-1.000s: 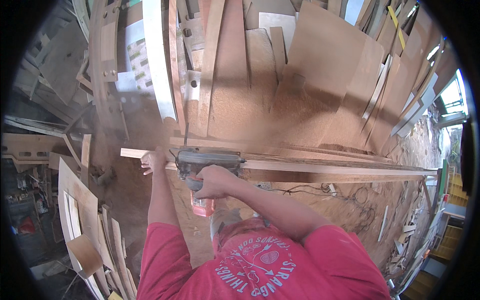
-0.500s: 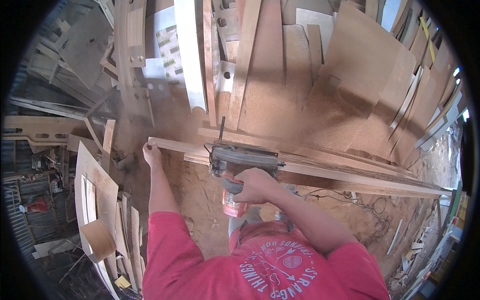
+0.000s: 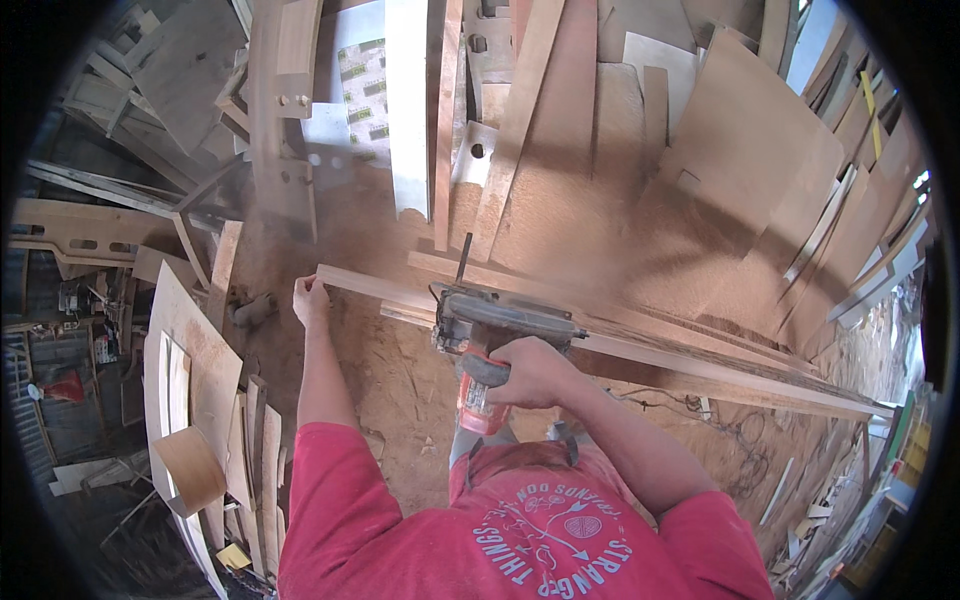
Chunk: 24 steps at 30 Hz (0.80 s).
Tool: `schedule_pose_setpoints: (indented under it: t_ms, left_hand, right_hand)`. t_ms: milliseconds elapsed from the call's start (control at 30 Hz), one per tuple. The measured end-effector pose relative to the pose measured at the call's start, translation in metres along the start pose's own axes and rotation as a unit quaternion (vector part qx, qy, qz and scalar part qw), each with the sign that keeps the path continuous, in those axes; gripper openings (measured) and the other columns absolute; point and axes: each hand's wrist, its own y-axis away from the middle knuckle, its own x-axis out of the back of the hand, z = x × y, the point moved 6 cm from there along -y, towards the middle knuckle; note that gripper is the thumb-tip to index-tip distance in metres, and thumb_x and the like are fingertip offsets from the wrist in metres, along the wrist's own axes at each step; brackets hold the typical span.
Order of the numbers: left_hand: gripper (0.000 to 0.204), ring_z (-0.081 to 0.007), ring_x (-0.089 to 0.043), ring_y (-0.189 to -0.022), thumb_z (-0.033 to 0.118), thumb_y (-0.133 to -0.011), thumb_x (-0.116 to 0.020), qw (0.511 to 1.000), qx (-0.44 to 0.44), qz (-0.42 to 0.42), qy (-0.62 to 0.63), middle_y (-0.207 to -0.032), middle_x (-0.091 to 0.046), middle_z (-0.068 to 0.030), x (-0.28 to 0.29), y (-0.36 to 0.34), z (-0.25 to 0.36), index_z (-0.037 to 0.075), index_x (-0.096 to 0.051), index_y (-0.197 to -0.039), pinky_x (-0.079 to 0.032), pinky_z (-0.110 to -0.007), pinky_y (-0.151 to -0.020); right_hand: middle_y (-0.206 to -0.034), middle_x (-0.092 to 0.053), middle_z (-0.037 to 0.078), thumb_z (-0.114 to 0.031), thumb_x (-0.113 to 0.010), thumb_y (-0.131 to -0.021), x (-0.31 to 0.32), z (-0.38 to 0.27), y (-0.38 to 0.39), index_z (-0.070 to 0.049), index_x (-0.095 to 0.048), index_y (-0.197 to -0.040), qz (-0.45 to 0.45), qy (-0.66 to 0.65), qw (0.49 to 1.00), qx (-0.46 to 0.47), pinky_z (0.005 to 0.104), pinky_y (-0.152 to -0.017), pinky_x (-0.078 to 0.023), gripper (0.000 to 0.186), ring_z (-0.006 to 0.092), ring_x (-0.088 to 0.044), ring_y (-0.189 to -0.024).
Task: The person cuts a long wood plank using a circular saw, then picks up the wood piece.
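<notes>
My left hand (image 3: 311,292) pinches the left end of a pale wooden strip (image 3: 368,282) out to the left of the power tool. My right hand (image 3: 525,372) is closed on the handle of the dusty power tool (image 3: 505,322), which has a dark top, a red lower body and a thin upright bar. The tool rests across long timber pieces (image 3: 680,356) that run toward the far right. Its underside and whatever part works the wood are hidden. A haze of sawdust hangs around it.
Leaning boards and sheets (image 3: 735,150) line the area ahead, above piled sawdust (image 3: 610,235). A plywood panel with offcuts (image 3: 195,360) stands at my left, beside more stacked timber (image 3: 80,220). A tangled cord (image 3: 755,463) lies on the dusty floor at right.
My left hand has shifted from beside the tool out to the strip's end, which now angles up leftward. The tool and my right hand appear farther right, partly as the view has shifted.
</notes>
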Motion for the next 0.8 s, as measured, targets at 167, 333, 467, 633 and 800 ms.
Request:
schedule_pose_setpoints:
  t_ms: [167,333,467,633,800]
  left_hand:
    - [0.025,-0.0305,-0.074,-0.097,0.03,-0.088,-0.072,1.0,0.0,0.001,-0.001,-0.1,-0.078,-0.0115,0.006,0.006,0.004,0.011,-0.078,-0.104,-0.055,-0.043,-0.091]
    - [0.026,-0.0313,-0.074,-0.097,0.031,-0.089,-0.072,1.0,-0.001,-0.01,-0.005,-0.101,-0.078,-0.012,0.006,0.005,0.006,0.011,-0.078,-0.104,-0.055,-0.043,-0.09]
    - [0.027,-0.0316,-0.073,-0.097,0.033,-0.09,-0.072,1.0,0.001,-0.015,-0.011,-0.1,-0.078,-0.013,0.008,0.005,0.004,0.01,-0.078,-0.103,-0.054,-0.044,-0.088]
    - [0.027,-0.0319,-0.073,-0.096,0.034,-0.09,-0.073,1.0,0.005,-0.007,0.006,-0.099,-0.078,-0.0127,0.007,0.004,0.001,0.011,-0.078,-0.102,-0.054,-0.044,-0.088]
    - [0.026,-0.0318,-0.073,-0.096,0.033,-0.09,-0.073,1.0,-0.001,-0.015,-0.001,-0.099,-0.078,-0.0124,-0.001,0.003,0.004,0.011,-0.078,-0.102,-0.055,-0.044,-0.087]
  right_hand:
    - [-0.093,-0.07,0.029,-0.04,-0.078,-0.07,-0.003,-0.013,-0.01,0.002,-0.074,-0.097,0.009,-0.004,0.999,0.033,0.0509,-0.083,-0.055,0.05,0.0474,-0.068,-0.092]
    - [-0.091,-0.07,0.029,-0.039,-0.078,-0.071,-0.007,-0.022,-0.024,0.001,-0.074,-0.096,0.013,0.003,0.999,0.039,0.0502,-0.083,-0.055,0.048,0.0473,-0.068,-0.09]
    - [-0.091,-0.07,0.028,-0.039,-0.077,-0.072,-0.011,-0.034,-0.033,0.001,-0.074,-0.096,0.019,0.005,0.999,0.05,0.0494,-0.082,-0.055,0.048,0.0468,-0.068,-0.089]
    - [-0.093,-0.071,0.028,-0.04,-0.076,-0.073,-0.014,-0.048,-0.043,0.001,-0.074,-0.097,0.011,0.003,0.999,0.052,0.0499,-0.083,-0.055,0.048,0.0464,-0.068,-0.091]
    - [-0.095,-0.072,0.028,-0.041,-0.077,-0.073,-0.018,-0.055,-0.057,0.0,-0.075,-0.098,0.001,-0.008,1.0,0.029,0.05,-0.084,-0.055,0.048,0.046,-0.069,-0.092]
